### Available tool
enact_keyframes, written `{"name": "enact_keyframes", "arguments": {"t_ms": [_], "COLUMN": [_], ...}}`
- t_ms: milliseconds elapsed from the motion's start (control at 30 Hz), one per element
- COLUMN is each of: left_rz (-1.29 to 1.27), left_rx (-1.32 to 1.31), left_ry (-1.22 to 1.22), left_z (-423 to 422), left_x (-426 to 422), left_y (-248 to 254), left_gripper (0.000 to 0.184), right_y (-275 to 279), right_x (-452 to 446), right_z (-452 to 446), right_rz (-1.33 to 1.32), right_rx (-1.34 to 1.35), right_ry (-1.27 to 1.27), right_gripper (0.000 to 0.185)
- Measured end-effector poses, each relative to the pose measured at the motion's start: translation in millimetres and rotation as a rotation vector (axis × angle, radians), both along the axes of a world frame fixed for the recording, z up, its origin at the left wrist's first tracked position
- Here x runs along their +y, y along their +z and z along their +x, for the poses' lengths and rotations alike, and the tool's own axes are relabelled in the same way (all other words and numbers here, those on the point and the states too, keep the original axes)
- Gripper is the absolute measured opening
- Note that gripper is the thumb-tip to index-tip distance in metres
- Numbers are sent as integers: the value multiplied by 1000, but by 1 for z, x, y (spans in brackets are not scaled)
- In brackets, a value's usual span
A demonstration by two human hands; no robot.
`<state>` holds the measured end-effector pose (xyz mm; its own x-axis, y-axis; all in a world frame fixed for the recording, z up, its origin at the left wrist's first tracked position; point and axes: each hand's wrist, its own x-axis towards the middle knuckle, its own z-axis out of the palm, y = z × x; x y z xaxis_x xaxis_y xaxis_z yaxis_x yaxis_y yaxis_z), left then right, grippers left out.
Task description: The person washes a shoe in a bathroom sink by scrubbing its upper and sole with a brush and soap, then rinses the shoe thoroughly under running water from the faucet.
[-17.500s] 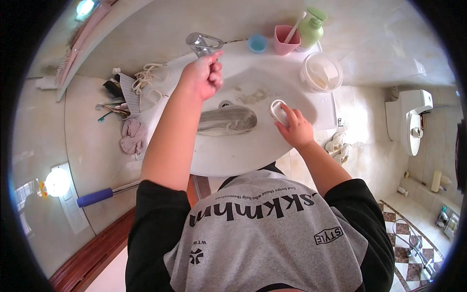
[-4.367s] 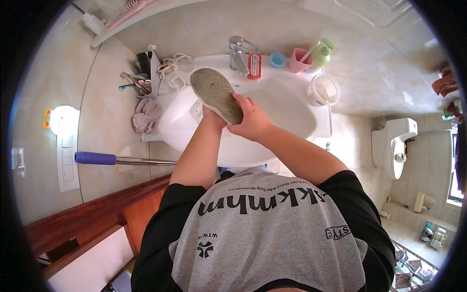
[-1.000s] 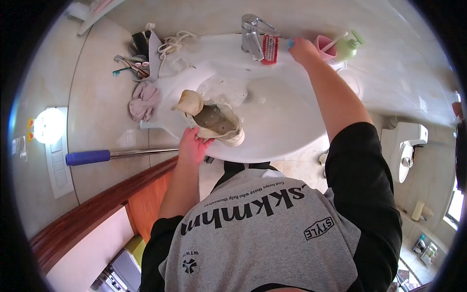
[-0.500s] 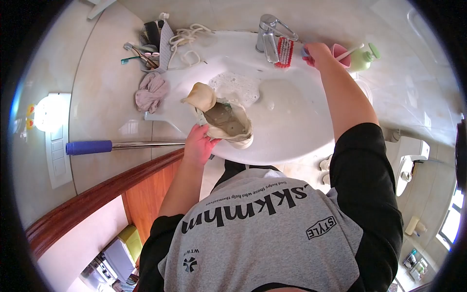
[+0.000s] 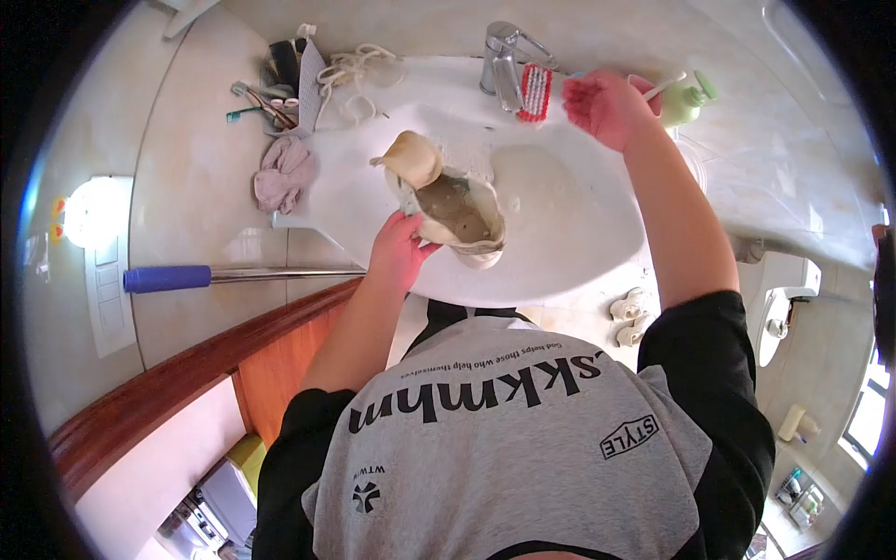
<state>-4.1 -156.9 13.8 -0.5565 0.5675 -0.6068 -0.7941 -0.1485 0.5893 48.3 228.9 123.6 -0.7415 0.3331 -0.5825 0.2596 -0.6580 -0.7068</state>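
My left hand point(image 5: 399, 252) is closed on the side of an off-white shoe point(image 5: 481, 245), held over the white washbasin point(image 5: 569, 266). The shoe carries no laces, and its tongue point(image 5: 411, 159) is folded outward, so the wet grey inside shows. At the back right rim, my right hand point(image 5: 609, 110) is raised with its fingers loosely stretched and nothing visible in them. Just left of it lies a red and white scrub brush point(image 5: 535, 93), beside the chrome tap point(image 5: 504, 65). A pink cup point(image 5: 646, 91) is partly hidden behind the right hand.
Cloudy water point(image 5: 551, 177) lies in the basin. White shoelaces point(image 5: 353, 79), a toothbrush holder point(image 5: 306, 84) and a pink cloth point(image 5: 285, 175) sit at the left. A green pump bottle point(image 5: 686, 101) stands right. A blue-handled pole point(image 5: 168, 279) juts in from the left.
My right hand has drawn back from a bluish object by the pink cup and its fingers have loosened. My left hand and the shoe have shifted slightly to the right and up.
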Motion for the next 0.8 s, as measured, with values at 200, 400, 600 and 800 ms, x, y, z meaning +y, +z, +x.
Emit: {"name": "enact_keyframes", "arguments": {"t_ms": [200,400,600,800], "left_rz": [85,174,157,51], "left_rx": [-4,89,125,157], "left_ry": [-23,-57,-2,48], "left_z": [14,13,22,-1], "left_x": [26,31,37,26], "left_y": [7,10,5,24], "left_gripper": [36,24,19,21], "right_y": [-18,-74,-70,-13], "right_x": [-159,-199,-184,-180], "right_z": [11,37,35,41], "right_rz": [502,1245,1448,1183], "right_rx": [-102,5,-154,-26], "right_ry": [879,1133,1232,1411], "right_gripper": [66,103,109,86]}}
